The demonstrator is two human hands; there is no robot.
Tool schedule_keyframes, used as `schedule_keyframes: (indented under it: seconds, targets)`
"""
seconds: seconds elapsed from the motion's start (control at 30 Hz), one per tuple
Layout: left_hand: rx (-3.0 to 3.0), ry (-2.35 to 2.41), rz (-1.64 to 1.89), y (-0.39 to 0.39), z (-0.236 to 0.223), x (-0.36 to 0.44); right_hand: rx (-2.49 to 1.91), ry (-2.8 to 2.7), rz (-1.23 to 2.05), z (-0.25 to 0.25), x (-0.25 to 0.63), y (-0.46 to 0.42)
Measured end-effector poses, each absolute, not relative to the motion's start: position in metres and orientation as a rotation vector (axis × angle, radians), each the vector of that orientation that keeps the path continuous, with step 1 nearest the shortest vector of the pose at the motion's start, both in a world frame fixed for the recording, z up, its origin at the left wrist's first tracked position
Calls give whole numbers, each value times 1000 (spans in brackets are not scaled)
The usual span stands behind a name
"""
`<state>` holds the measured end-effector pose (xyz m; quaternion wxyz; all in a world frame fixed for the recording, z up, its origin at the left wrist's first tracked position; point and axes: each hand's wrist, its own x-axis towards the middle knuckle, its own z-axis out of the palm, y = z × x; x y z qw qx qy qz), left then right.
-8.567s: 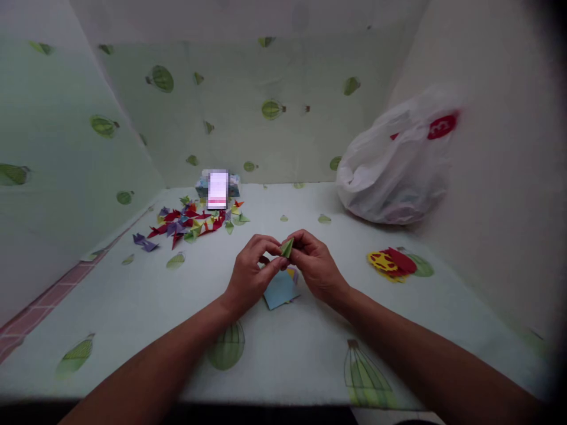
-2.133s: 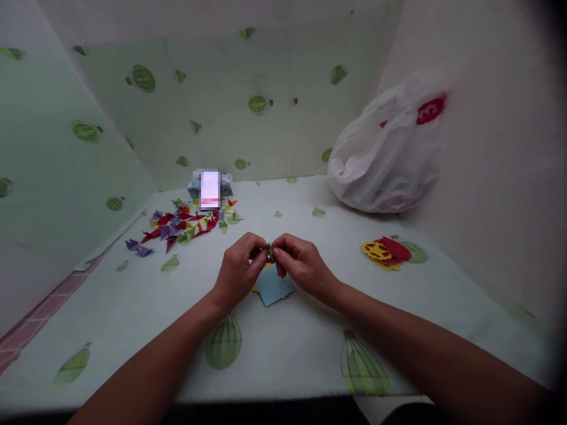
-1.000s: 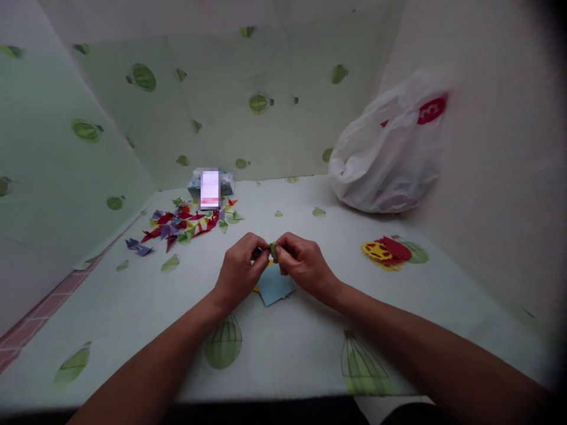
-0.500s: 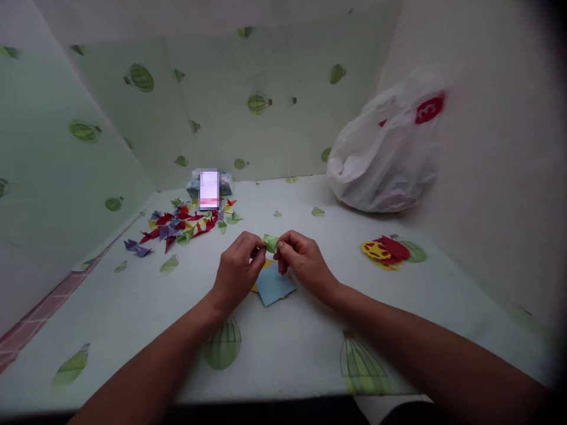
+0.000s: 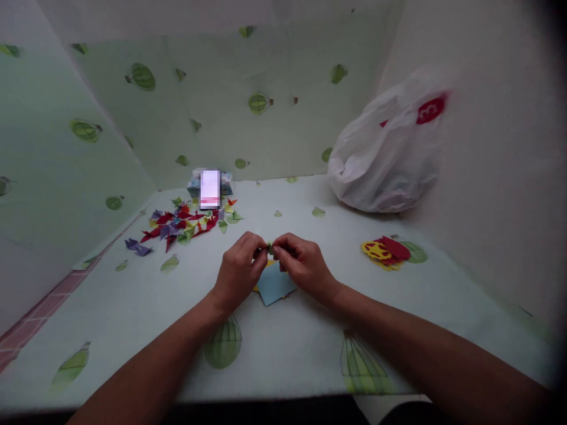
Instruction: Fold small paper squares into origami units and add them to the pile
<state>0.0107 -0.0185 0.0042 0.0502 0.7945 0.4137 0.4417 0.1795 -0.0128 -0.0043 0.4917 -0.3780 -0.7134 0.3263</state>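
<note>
A small piece of folded green paper (image 5: pixel 270 249) is pinched between my two hands at the middle of the table, mostly hidden by the fingertips. My left hand (image 5: pixel 241 265) is closed on its left side, thumb against forefinger. From the other side my right hand (image 5: pixel 301 262) grips it in the same way. Just below the hands lies a stack of square paper sheets (image 5: pixel 275 286), a light blue one on top and yellow edges sticking out beneath.
Folded paper birds (image 5: pixel 177 227) in several colours are heaped at the back left. Behind them a lit phone (image 5: pixel 209 189) leans on a tissue box (image 5: pixel 227 183). A white plastic bag (image 5: pixel 385 159) stands back right, with red and yellow cut-outs (image 5: pixel 385 252) nearer me.
Eight seconds ago the green paper showed as a pointed shape. Half a second ago its flat face was visible between the hands; now it is turned edge-on and the fingertips are closer together.
</note>
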Motion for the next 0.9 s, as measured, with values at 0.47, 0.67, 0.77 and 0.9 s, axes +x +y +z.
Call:
schedule_keyframes:
  seconds: [0.47, 0.67, 0.77, 0.9]
  targets:
    - [2303, 1243, 1397, -19, 4, 12, -987, -1657, 877, 0, 177, -14]
    - [2196, 1217, 1449, -20, 3, 12, -1046, -1318, 1186, -1, 174, -10]
    - [2206, 1204, 1405, -20, 2, 12, -1020, -1345, 1175, 0, 175, -11]
    - [2288, 1201, 1376, -20, 4, 12, -1027, -1439, 1084, 0, 175, -13]
